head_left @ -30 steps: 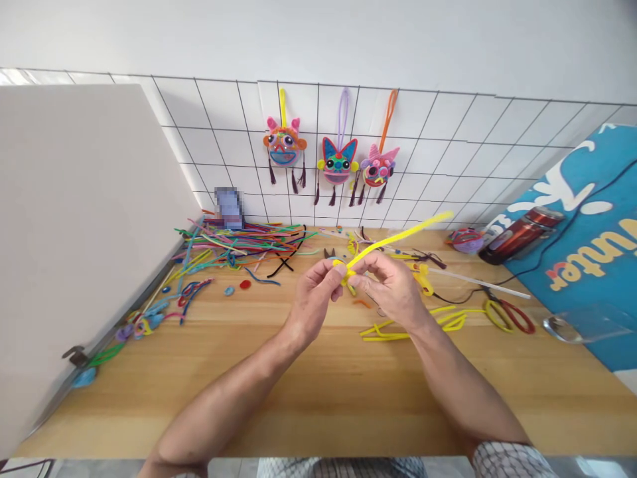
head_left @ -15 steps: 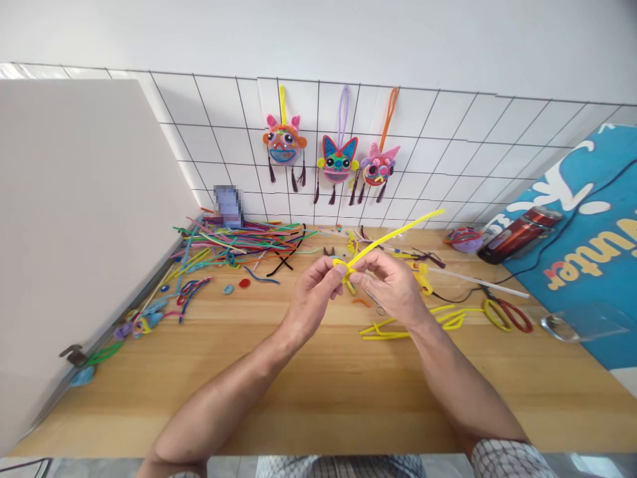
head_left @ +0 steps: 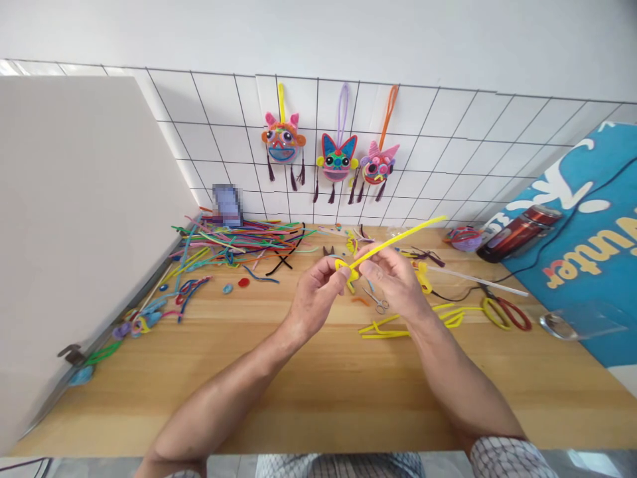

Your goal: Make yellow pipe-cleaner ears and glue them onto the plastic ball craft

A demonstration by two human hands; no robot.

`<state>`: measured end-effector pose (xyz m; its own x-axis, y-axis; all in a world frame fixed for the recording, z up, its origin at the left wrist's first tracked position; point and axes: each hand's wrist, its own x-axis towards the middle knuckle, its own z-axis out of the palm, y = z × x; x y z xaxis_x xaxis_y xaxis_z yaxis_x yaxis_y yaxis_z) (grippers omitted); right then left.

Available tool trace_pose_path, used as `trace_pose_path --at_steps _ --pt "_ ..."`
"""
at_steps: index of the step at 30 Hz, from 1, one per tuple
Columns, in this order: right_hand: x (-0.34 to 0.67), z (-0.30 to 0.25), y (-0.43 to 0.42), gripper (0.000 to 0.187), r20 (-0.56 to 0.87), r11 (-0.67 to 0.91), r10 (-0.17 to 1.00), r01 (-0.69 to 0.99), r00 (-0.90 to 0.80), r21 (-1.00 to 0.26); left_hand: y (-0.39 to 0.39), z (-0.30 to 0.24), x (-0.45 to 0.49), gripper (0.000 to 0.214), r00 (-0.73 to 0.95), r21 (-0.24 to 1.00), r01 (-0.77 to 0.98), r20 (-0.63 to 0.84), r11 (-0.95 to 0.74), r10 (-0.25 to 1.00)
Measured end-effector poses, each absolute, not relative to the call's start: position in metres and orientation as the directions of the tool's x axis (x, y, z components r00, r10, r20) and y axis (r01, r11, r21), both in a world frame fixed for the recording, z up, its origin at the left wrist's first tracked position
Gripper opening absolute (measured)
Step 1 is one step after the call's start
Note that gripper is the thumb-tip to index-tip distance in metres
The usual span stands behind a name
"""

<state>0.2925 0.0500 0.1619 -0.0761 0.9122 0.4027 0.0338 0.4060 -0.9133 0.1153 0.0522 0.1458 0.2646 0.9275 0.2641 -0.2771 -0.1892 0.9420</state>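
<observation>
A yellow pipe cleaner [head_left: 403,237] is held above the table between my two hands, its near end bent into a small loop and its long straight end pointing up to the right. My left hand [head_left: 316,295] pinches the looped end between thumb and fingers. Thumb and forefinger of my right hand [head_left: 395,282] close around the straight part just beside the loop. Below my right hand lie small scissors [head_left: 381,305] and a short orange piece [head_left: 360,301]. More bent yellow pipe cleaners [head_left: 383,334] rest on the table under my right wrist.
Many coloured pipe cleaners [head_left: 249,236] are heaped at the back left. Large scissors [head_left: 506,313], a yellow glue gun [head_left: 424,277] with a cord and a red thermos [head_left: 520,234] are on the right. Three mask ornaments [head_left: 337,162] hang on the wall grid. A white panel [head_left: 89,219] borders the left.
The yellow pipe cleaner's straight end has dipped slightly. My right hand has shifted a little away from the loop, and the small scissors show more fully.
</observation>
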Motion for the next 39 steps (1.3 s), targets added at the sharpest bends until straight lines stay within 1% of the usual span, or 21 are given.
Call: trace_pose_path --at_steps 4,8,12,16,19,23,26,30,36,39 --pt "0.292 0.158 0.053 0.037 0.386 0.385 0.920 -0.037 -0.065 -0.922 0.053 0.145 0.116 0.048 0.274 0.928 -0.299 0.308 -0.224 0.911" --pt "0.291 0.151 0.056 0.028 0.372 0.365 0.925 -0.092 -0.080 -0.927 0.050 0.146 0.116 0.045 0.269 0.900 -0.325 0.383 -0.290 0.884" --pt "0.286 0.149 0.054 0.018 0.411 0.408 0.911 -0.070 -0.032 -0.910 0.049 0.147 0.117 0.047 0.222 0.883 -0.310 0.429 -0.353 0.876" --pt "0.280 0.153 0.045 0.015 0.491 0.491 0.871 -0.023 0.005 -0.871 0.051 0.145 0.117 0.049 0.213 0.892 -0.288 0.414 -0.348 0.885" --pt "0.277 0.156 0.042 0.014 0.497 0.495 0.867 0.051 0.037 -0.867 0.052 0.143 0.118 0.051 0.211 0.894 -0.280 0.414 -0.351 0.886" --pt "0.277 0.153 0.043 0.016 0.510 0.502 0.859 0.118 0.048 -0.857 0.052 0.141 0.119 0.049 0.258 0.920 -0.289 0.342 -0.266 0.904" --pt "0.279 0.151 0.044 0.016 0.517 0.510 0.856 0.127 0.027 -0.851 0.053 0.141 0.118 0.047 0.283 0.929 -0.315 0.289 -0.196 0.915" --pt "0.280 0.150 0.045 0.016 0.524 0.518 0.852 0.135 0.004 -0.844 0.054 0.141 0.118 0.046 0.288 0.927 -0.334 0.271 -0.169 0.918" --pt "0.280 0.149 0.045 0.015 0.519 0.511 0.854 0.153 0.017 -0.846 0.055 0.139 0.119 0.047 0.284 0.927 -0.358 0.222 -0.112 0.933" --pt "0.279 0.151 0.044 0.017 0.505 0.497 0.863 0.150 0.023 -0.855 0.056 0.138 0.120 0.047 0.297 0.925 -0.365 0.220 -0.102 0.929"
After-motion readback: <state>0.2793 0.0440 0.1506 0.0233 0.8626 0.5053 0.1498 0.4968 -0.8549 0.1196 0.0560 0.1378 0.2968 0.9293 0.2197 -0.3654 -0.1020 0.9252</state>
